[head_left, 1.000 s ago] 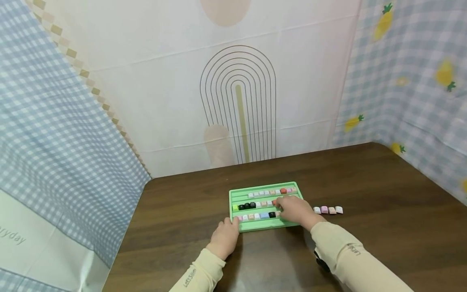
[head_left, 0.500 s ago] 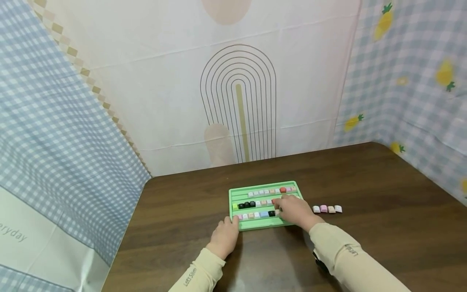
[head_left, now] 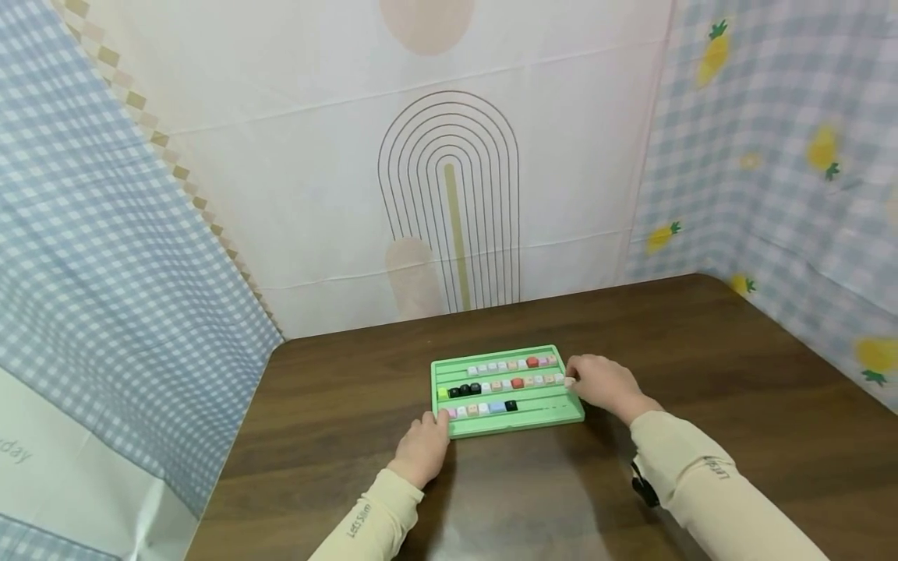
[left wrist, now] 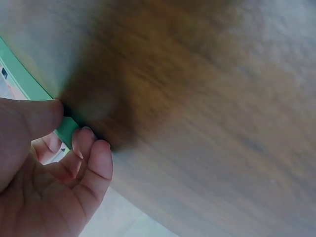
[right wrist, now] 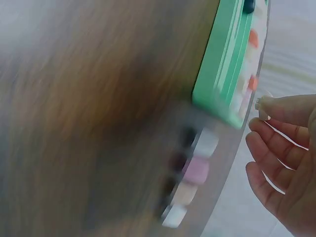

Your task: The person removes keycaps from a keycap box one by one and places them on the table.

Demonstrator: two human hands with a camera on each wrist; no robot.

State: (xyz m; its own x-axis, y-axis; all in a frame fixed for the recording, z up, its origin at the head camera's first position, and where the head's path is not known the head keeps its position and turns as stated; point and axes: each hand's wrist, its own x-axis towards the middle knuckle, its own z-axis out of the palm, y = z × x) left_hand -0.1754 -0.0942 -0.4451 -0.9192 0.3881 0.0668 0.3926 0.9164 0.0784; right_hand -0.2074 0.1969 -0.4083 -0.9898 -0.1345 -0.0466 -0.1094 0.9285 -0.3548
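keycap (right wrist: 262, 114) in right hand (head_left: 606, 384), tray (head_left: 519, 423) alongside

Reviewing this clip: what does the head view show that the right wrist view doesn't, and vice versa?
Only the head view: the left hand and the blue checked cloth at the left.

Only the right wrist view: four loose keycaps in a row.

Both: the brown table, the green tray, and the right hand pinching a pale keycap.
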